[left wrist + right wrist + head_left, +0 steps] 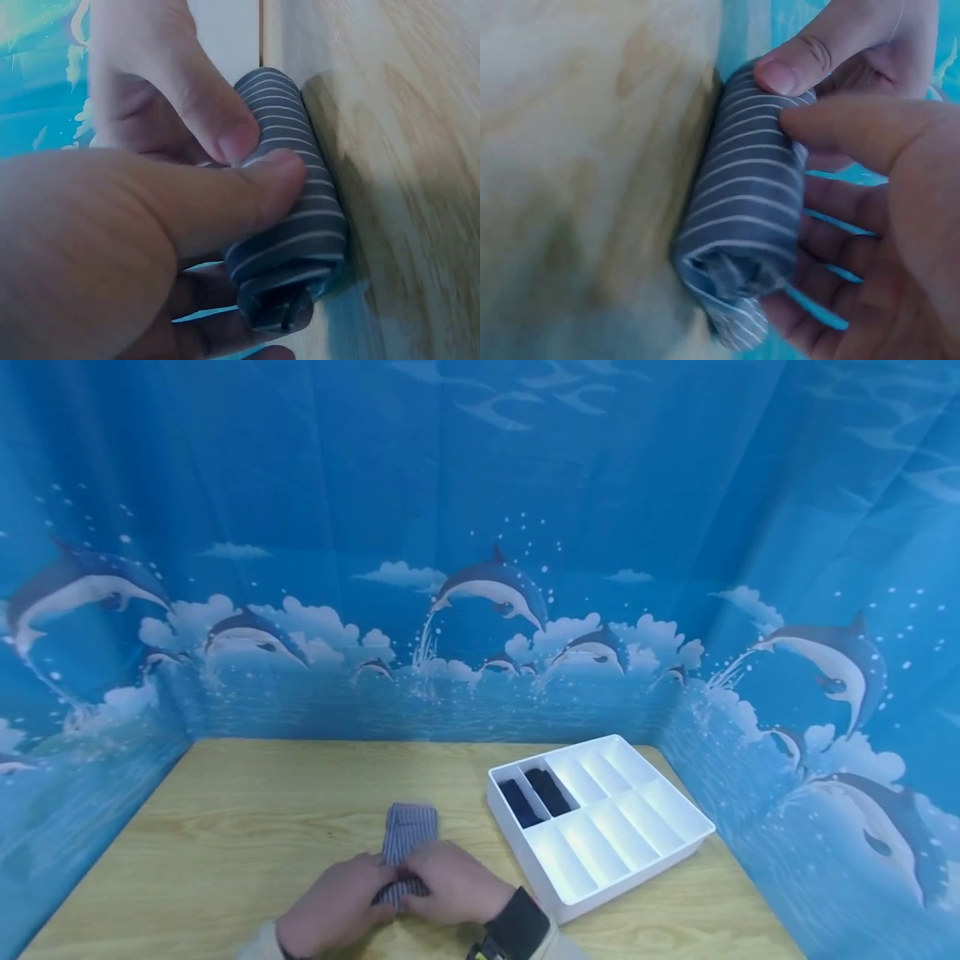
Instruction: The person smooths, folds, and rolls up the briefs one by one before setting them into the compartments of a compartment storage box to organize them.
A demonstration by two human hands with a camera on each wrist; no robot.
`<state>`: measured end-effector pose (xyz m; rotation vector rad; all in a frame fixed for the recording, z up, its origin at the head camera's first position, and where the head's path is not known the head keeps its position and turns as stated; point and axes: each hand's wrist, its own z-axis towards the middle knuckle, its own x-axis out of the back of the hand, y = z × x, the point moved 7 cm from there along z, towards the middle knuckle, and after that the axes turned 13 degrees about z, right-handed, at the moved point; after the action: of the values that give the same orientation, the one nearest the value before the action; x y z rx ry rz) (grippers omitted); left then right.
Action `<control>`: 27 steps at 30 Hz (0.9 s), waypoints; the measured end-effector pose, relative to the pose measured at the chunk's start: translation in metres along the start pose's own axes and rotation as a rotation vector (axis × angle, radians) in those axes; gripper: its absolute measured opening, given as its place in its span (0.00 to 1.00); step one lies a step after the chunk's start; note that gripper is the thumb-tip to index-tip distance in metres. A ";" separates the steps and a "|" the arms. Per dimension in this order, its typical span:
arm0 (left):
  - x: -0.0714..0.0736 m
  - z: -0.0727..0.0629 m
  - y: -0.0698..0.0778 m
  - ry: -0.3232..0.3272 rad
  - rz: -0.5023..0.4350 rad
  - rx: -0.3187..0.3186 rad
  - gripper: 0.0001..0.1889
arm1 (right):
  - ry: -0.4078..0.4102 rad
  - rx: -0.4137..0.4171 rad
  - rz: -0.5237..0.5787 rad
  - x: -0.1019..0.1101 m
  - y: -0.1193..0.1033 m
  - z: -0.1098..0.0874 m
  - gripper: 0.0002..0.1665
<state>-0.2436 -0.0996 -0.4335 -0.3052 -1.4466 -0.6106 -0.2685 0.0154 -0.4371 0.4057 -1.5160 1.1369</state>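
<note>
A grey-blue cloth (410,835) with thin white stripes lies lengthwise on the table, its far part flat and its near end rolled up. My left hand (339,895) grips the left end of the roll, thumb on top and fingers beyond it. At the other end my right hand (456,883) holds the roll the same way, the two thumbs close together. In the left wrist view the striped roll (289,202) shows as a thick cylinder against the wood. The right wrist view shows the roll's spiral end (739,274), with a loose striped layer under it.
Right of the hands stands a white divided box (525,860) with many compartments. Two of them, at its left back, hold a navy cloth bundle (520,803) and a black cloth bundle (547,792). A dolphin-print curtain (480,693) borders the wooden table (262,810).
</note>
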 end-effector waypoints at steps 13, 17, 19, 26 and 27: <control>0.003 0.001 -0.005 0.020 -0.040 0.029 0.16 | -0.032 -0.027 0.028 -0.003 0.000 -0.002 0.18; 0.004 0.002 0.002 0.015 -0.035 -0.047 0.17 | -0.151 -0.146 0.245 -0.011 0.008 -0.005 0.13; 0.004 0.002 0.004 0.013 -0.042 -0.063 0.15 | -0.174 -0.169 0.307 -0.013 0.008 -0.006 0.15; 0.003 0.003 0.002 0.021 -0.070 -0.037 0.12 | -0.064 -0.136 0.232 -0.002 0.005 -0.003 0.12; 0.003 0.003 0.001 0.017 -0.081 -0.027 0.12 | -0.036 -0.110 0.185 0.001 0.003 -0.002 0.10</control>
<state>-0.2453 -0.0980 -0.4304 -0.2629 -1.4407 -0.6972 -0.2702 0.0186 -0.4382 0.2151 -1.6662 1.1878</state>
